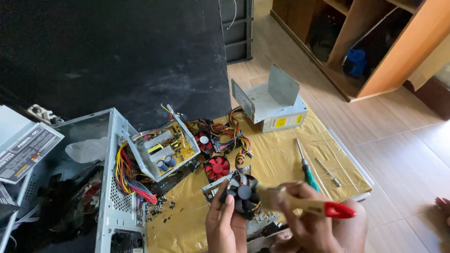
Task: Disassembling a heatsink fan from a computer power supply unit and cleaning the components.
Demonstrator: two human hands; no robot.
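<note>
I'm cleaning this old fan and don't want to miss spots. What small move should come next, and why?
Probably sweep the brush across the black fan: your left hand holds the fan facing up, and your right hand already has the bristles at its edge.

**One head camera, looking down at the floor**

A single view comes from the person's head, tilted steeply down and forward. It sits close over the hands at the bottom edge, with the yellow sheet (pixel 281 154) on the floor (pixel 398 140) ahead and the wooden shelf (pixel 375 47) farther off at top right.
</note>
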